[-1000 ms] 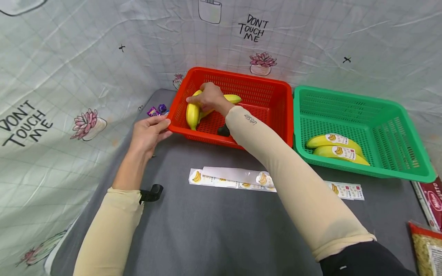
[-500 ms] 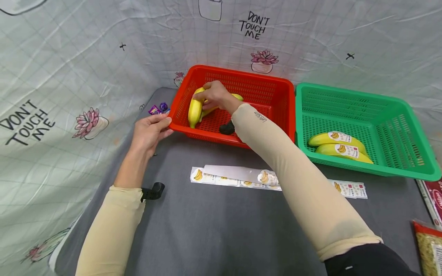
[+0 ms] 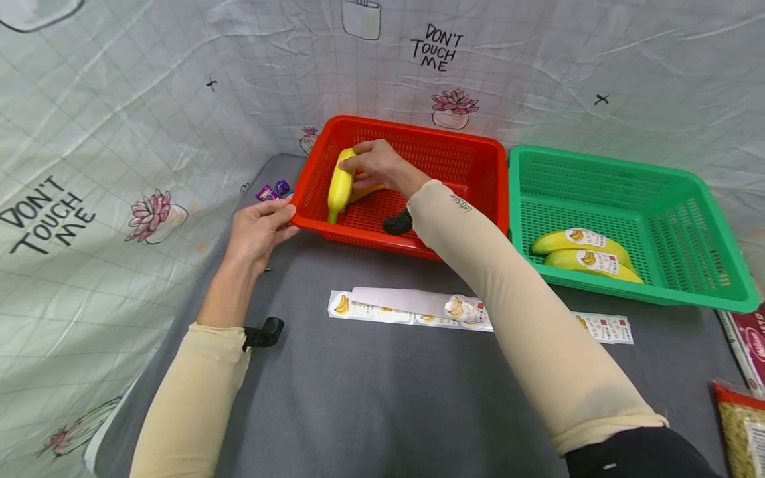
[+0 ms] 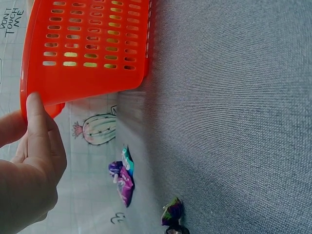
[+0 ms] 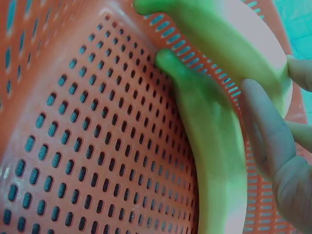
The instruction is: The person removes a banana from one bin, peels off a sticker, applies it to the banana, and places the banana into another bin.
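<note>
In the head view my left hand (image 3: 258,234) pinches the near left corner of a red basket (image 3: 418,249), thumb on top. The left wrist view shows its fingers (image 4: 39,131) at the rim. Inside that basket my right hand (image 3: 382,166) grips a yellow banana (image 3: 339,189) near its far end, at the left wall. A second banana (image 5: 214,136) lies on the basket floor beside it, partly behind the hand in the head view. In the right wrist view the fingertips press on both sides of the gripped banana (image 5: 229,44).
A green basket (image 3: 669,295) stands to the right, with two stickered bananas (image 3: 588,255) inside. A strip of banana stickers (image 3: 412,309) lies in front of the baskets. Wrapped candies (image 3: 273,190) lie left of the red basket. A bag of grains (image 3: 741,425) is at the right edge.
My right hand has shifted slightly right inside the red basket, and the gripped banana's far end has risen and moved the same way. My left hand stays on the basket corner.
</note>
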